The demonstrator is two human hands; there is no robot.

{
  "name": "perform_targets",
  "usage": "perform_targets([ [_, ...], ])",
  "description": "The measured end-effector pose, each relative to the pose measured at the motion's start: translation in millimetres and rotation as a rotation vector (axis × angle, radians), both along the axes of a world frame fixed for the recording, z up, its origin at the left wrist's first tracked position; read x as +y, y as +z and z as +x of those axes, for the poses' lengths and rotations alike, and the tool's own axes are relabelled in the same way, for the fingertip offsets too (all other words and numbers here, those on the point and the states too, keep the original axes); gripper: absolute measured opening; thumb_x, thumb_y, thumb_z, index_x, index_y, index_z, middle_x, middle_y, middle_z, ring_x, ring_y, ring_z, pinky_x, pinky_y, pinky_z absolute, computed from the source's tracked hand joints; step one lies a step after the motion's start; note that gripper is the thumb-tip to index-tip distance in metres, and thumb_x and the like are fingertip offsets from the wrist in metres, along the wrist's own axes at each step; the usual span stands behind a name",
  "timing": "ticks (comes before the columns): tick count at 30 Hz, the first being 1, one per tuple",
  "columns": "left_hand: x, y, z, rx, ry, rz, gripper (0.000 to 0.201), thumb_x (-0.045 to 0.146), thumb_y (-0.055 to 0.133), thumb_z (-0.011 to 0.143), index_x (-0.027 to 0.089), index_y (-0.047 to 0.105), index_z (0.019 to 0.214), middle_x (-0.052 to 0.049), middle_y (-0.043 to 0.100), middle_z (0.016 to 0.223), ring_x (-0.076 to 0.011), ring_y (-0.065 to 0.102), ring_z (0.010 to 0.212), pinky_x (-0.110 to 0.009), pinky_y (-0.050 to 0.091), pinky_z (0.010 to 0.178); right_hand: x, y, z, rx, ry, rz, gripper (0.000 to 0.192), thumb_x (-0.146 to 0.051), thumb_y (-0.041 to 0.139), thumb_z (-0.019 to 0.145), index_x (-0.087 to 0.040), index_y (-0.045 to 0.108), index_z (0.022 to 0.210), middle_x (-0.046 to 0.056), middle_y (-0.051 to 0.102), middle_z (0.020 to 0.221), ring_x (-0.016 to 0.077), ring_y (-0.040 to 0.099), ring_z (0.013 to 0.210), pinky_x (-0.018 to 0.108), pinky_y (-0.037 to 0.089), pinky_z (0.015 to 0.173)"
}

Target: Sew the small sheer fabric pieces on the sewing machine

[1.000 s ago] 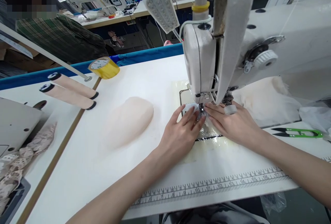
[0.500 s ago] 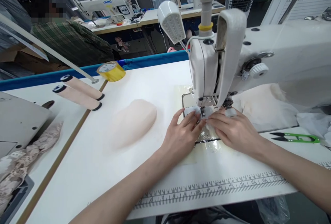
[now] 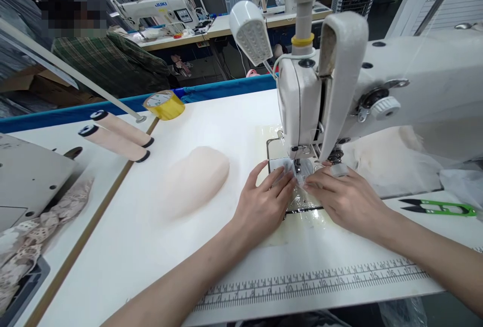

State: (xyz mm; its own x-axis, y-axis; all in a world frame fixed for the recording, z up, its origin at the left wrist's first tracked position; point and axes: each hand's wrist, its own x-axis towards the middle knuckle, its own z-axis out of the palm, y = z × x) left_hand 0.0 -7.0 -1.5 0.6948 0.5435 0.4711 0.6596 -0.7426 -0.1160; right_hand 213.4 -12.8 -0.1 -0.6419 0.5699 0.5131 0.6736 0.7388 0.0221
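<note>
My left hand (image 3: pixel 264 198) lies by the needle of a white sewing machine (image 3: pixel 302 100), fingers stretched out and fingertips pressing on a thin, pale, see-through piece (image 3: pixel 286 164) at the presser foot (image 3: pixel 298 167). On the other side of the foot, my right hand (image 3: pixel 349 201) has its fingers drawn together and pointing toward the needle. What sits between those fingertips is too small and covered to make out. Beneath both hands is the machine's metal bed plate (image 3: pixel 305 200), partly hidden by them.
A beige moulded cup (image 3: pixel 199 178) lies on the white table left of my hands. Two thread cones (image 3: pixel 113 143) and yellow tape (image 3: pixel 166 104) stand farther left. Green thread snips (image 3: pixel 439 207) and pale fabric (image 3: pixel 392 163) lie right. A person (image 3: pixel 109 63) sits beyond the table.
The camera view has shifted slightly. My hands stay at the presser foot, with my left fingers showing a little more of the pale piece beneath them.
</note>
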Motion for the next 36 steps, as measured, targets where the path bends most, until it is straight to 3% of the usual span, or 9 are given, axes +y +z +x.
perform_targets([
  [21, 7.8, 0.1, 0.6, -0.007, 0.035, -0.05, 0.033, 0.011, 0.047, 0.087, 0.016, 0.062, 0.116, -0.007, 0.066, 0.118, -0.0244, 0.058, 0.114, -0.053, 0.03, 0.109, 8.3, -1.7, 0.3, -0.04, -0.057, 0.001, 0.035, -0.001, 0.046, 0.081, -0.015, 0.07, 0.103, 0.007, 0.072, 0.093, 0.0198, 0.063, 0.083, 0.038, 0.046, 0.086],
  [27, 9.5, 0.0, 2.0, -0.003, 0.06, -0.05, 0.031, 0.013, 0.046, 0.089, 0.015, 0.061, 0.117, -0.008, 0.065, 0.122, -0.0246, 0.057, 0.116, -0.053, 0.029, 0.11, 13.8, -0.5, 1.0, -0.034, -0.066, -0.047, 0.045, 0.004, 0.042, 0.076, -0.018, 0.067, 0.106, 0.006, 0.07, 0.103, 0.0204, 0.062, 0.09, 0.04, 0.045, 0.088],
  [36, 7.8, -1.2, 0.2, 0.039, 0.043, -0.023, 0.033, 0.013, 0.045, 0.09, 0.014, 0.059, 0.12, -0.007, 0.064, 0.122, -0.0244, 0.057, 0.117, -0.053, 0.031, 0.109, 7.9, -1.6, 3.2, -0.068, -0.033, 0.028, 0.041, 0.004, 0.041, 0.078, -0.016, 0.068, 0.102, 0.006, 0.072, 0.099, 0.0191, 0.063, 0.082, 0.043, 0.04, 0.095],
])
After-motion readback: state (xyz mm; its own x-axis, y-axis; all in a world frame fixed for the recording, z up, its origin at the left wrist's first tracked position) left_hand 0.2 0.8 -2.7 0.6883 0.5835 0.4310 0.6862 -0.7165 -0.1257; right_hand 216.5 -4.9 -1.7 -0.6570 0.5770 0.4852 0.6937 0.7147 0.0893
